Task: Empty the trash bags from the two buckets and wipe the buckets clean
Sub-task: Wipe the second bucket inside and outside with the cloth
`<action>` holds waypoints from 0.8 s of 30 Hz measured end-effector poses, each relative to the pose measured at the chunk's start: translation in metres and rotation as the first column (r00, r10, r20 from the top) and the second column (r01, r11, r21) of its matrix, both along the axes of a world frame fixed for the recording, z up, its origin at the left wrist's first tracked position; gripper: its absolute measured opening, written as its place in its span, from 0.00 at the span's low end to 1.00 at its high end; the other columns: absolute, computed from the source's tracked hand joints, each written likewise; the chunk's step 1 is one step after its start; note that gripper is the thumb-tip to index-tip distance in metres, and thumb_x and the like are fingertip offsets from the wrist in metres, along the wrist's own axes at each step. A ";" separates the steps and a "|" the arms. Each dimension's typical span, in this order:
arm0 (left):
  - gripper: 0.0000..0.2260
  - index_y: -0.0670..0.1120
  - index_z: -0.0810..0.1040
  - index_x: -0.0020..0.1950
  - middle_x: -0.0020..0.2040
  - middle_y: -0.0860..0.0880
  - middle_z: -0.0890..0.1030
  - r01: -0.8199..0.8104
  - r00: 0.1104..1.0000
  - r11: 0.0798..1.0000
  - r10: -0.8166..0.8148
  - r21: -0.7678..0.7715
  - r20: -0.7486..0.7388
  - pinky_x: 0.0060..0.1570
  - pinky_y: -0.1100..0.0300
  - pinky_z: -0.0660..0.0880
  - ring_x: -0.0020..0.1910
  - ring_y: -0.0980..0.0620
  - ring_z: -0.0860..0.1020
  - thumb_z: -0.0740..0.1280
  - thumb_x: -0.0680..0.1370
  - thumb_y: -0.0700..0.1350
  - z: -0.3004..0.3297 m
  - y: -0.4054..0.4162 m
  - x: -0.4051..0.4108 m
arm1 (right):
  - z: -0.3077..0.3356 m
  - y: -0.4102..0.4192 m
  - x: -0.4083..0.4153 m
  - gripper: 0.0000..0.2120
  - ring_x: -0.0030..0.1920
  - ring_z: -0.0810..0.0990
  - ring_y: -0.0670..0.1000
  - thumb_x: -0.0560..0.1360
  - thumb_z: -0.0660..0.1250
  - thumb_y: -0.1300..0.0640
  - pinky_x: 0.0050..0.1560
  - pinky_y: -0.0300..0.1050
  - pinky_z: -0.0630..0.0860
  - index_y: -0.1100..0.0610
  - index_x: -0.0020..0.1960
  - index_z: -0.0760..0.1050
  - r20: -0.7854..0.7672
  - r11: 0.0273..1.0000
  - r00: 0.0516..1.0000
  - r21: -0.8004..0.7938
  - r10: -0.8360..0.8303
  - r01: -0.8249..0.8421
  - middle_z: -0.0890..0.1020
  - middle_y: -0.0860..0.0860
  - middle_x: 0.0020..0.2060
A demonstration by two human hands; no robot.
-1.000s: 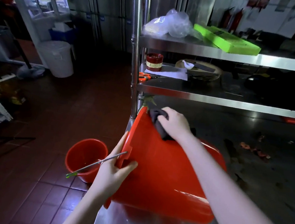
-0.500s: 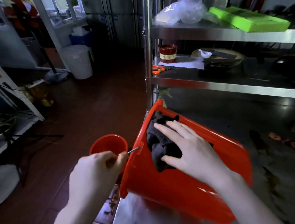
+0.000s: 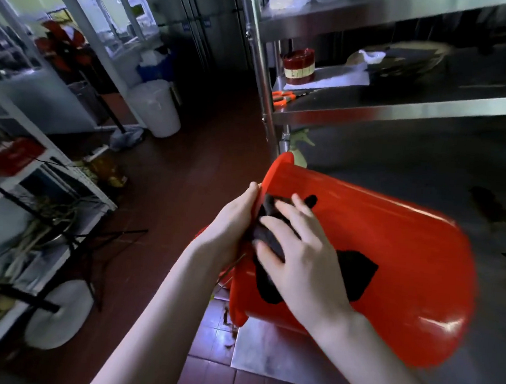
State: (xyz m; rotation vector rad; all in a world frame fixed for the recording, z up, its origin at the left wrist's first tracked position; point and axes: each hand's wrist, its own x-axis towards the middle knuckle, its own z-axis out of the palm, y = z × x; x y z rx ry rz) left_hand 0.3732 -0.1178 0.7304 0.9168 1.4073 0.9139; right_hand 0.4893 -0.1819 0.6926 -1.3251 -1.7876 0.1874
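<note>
A large red bucket (image 3: 406, 264) lies on its side on the steel table (image 3: 278, 354), its mouth turned left over the table's edge. My left hand (image 3: 231, 220) grips the bucket's rim from the mouth side. My right hand (image 3: 298, 256) lies flat on the bucket's outer wall and presses a dark cloth (image 3: 355, 274) against it, near the rim. Only a sliver of the second, smaller red bucket (image 3: 204, 233) shows on the floor behind my left forearm.
A steel shelf rack (image 3: 403, 109) rises over the table, carrying orange scissors (image 3: 283, 97), a red tin (image 3: 299, 65) and plastic bags. A white lidded bin (image 3: 155, 108) stands across the red tile floor. A cluttered white rack (image 3: 51, 157) lines the left side.
My left hand has let go of the wire handle and moved up onto the bucket's rim. The right hand and cloth have slid along the outer wall. The view has dipped and swung left.
</note>
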 end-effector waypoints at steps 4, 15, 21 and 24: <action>0.20 0.46 0.81 0.46 0.39 0.47 0.85 0.068 0.997 0.997 -0.067 0.028 -0.031 0.47 0.57 0.78 0.39 0.52 0.84 0.56 0.83 0.57 -0.001 -0.002 -0.001 | -0.005 -0.015 -0.003 0.23 0.75 0.61 0.58 0.74 0.63 0.46 0.75 0.51 0.60 0.59 0.63 0.76 0.048 0.997 0.996 -0.040 0.070 -0.068 0.69 0.58 0.72; 0.19 0.46 0.81 0.55 0.54 0.43 0.84 0.053 0.999 0.996 -0.053 0.066 0.001 0.56 0.57 0.76 0.54 0.50 0.82 0.56 0.83 0.56 -0.015 -0.002 -0.005 | 0.028 0.052 0.007 0.06 0.46 0.79 0.55 0.70 0.67 0.56 0.48 0.51 0.76 0.51 0.44 0.82 -0.215 0.996 0.974 -0.065 -0.066 0.053 0.82 0.49 0.41; 0.19 0.47 0.82 0.48 0.42 0.48 0.86 0.088 0.993 0.989 -0.078 0.117 -0.087 0.49 0.61 0.78 0.42 0.54 0.83 0.54 0.84 0.54 -0.013 0.005 -0.005 | 0.015 0.030 0.000 0.07 0.48 0.79 0.52 0.67 0.72 0.55 0.50 0.47 0.74 0.54 0.44 0.81 -0.258 0.998 0.965 -0.041 -0.049 0.040 0.83 0.50 0.42; 0.22 0.47 0.83 0.46 0.38 0.48 0.85 0.109 0.992 0.992 -0.104 0.070 -0.071 0.41 0.61 0.77 0.37 0.54 0.82 0.55 0.83 0.57 -0.013 0.007 -0.009 | 0.000 0.008 -0.008 0.06 0.53 0.79 0.52 0.66 0.70 0.62 0.57 0.41 0.73 0.59 0.43 0.81 -0.251 0.997 0.966 0.063 0.055 -0.040 0.84 0.52 0.44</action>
